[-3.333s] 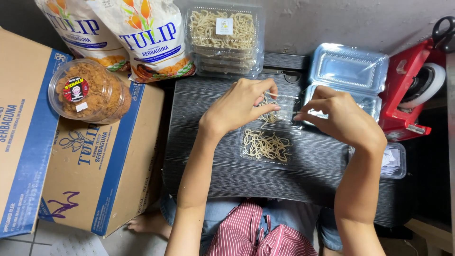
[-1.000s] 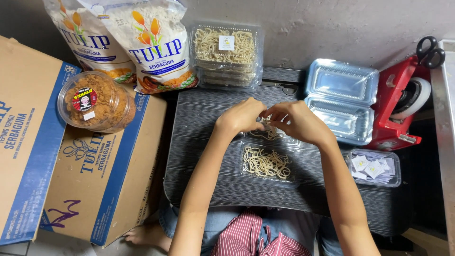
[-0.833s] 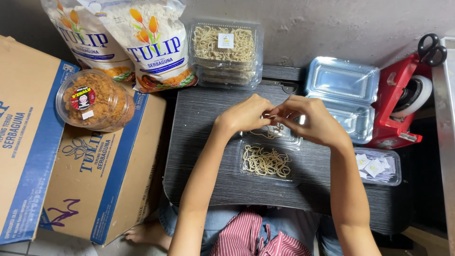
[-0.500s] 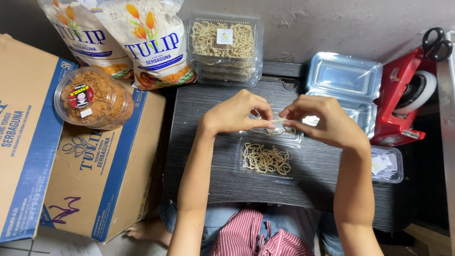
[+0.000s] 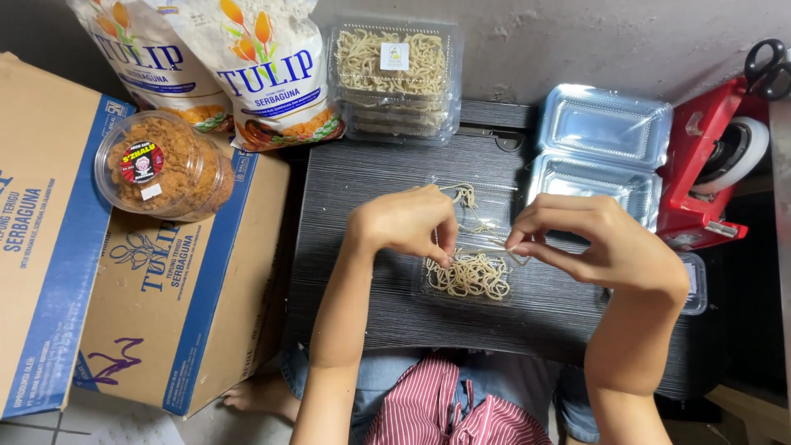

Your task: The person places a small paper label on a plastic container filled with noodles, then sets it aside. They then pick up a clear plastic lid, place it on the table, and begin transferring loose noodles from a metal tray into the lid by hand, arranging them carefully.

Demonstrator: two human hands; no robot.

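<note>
A small clear plastic tray (image 5: 428, 288) with pale coiled noodle sticks (image 5: 470, 276) lies in the middle of the dark low table (image 5: 354, 181). My left hand (image 5: 405, 221) hovers over the tray's left end, fingers pinched on a few strands. My right hand (image 5: 597, 245) is to the right of the tray, thumb and forefinger pinching thin noodle strands (image 5: 486, 227) that stretch between both hands above the tray's open lid.
A closed clear box of noodles (image 5: 395, 78) stands at the table's back. Empty clear clamshell boxes (image 5: 606, 152) lie at right, beside a red tape dispenser (image 5: 709, 165) and scissors (image 5: 768, 66). Left: flour bags (image 5: 264, 74), a round tub of snacks (image 5: 161, 165), cardboard boxes (image 5: 49, 247).
My hands have drawn apart and come lower over the tray, the right one shifting rightward, with noodle strands strung between them.
</note>
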